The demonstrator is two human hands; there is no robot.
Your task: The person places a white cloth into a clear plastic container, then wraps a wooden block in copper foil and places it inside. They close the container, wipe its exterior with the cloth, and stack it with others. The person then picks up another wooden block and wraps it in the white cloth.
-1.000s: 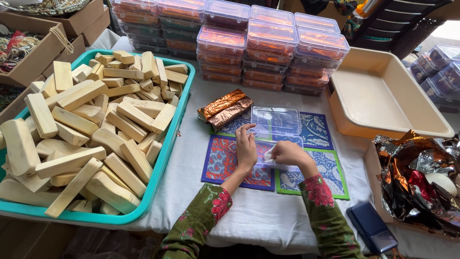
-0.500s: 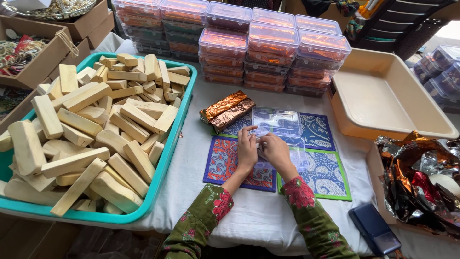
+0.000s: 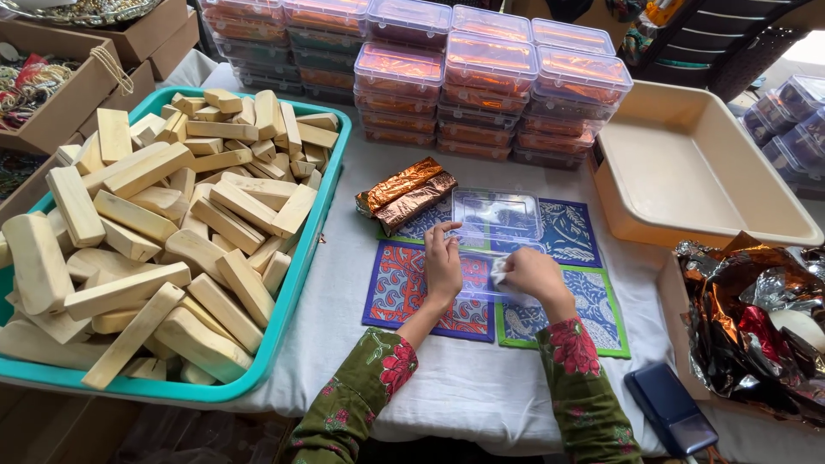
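Wiping step, by the look: left hand lies flat, fingers open, pinning a clear box on patterned mats mid-desk, right hand pinched shut on a white cloth at its lid, needing firm strokes.

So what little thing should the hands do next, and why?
Probably keep wiping: the right hand presses a small white cloth on the open clear plastic box, while the left hand steadies it. Two foil-wrapped copper bars wait beside it.
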